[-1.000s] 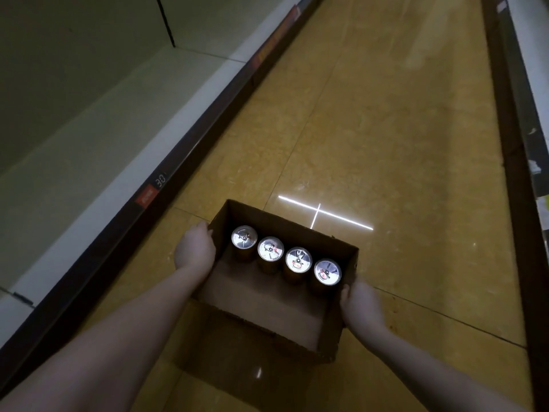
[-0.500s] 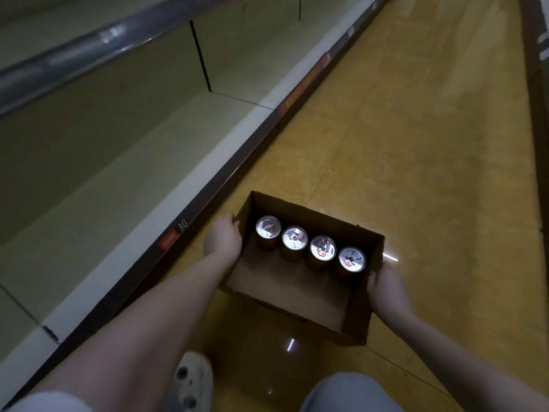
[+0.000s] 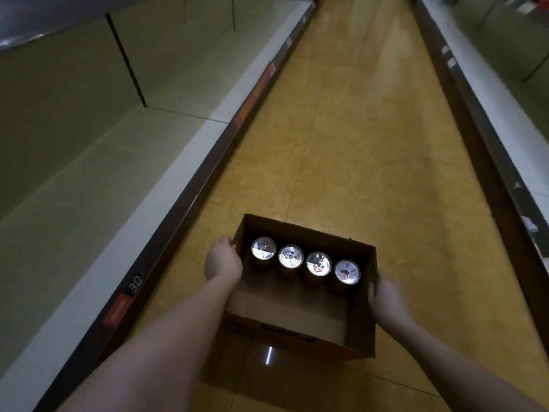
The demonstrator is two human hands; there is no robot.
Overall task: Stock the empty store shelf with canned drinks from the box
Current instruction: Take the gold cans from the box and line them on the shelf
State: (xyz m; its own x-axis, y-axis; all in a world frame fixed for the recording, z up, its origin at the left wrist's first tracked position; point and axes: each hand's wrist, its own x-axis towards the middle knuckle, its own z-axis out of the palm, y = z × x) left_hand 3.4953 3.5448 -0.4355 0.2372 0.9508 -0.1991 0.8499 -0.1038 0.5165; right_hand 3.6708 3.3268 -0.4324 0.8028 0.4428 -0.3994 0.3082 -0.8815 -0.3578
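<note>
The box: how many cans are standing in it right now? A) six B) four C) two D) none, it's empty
B: four shiny can tops show in one row along the far wall of the cardboard box, which the left hand and right hand hold by its sides; the near part of the box floor is bare.

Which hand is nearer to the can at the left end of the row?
Left. The left hand grips the box wall beside that can; the right hand holds the opposite wall, beyond three other cans.
</note>
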